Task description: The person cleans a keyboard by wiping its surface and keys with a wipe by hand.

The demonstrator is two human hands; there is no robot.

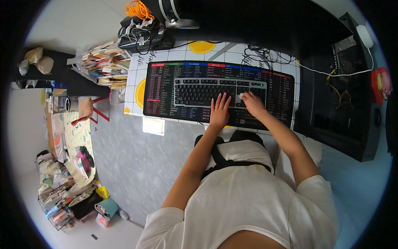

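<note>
A black keyboard with a silver frame [199, 81] lies on a dark printed desk mat [159, 89]. My left hand [220, 108] rests with fingers spread on the keyboard's lower edge, right of its middle, and holds nothing. My right hand [252, 103] is over the number pad side, its fingers closed on a small white object [241, 95], too small to name for certain. A green light shows at the keyboard's upper right corner.
Behind the mat are tangled black cables [259, 56] and a dark monitor [248, 25]. An open black computer case [340, 120] stands at the right. Stacked papers [105, 62] are at the left, beside a black box with cables [145, 41].
</note>
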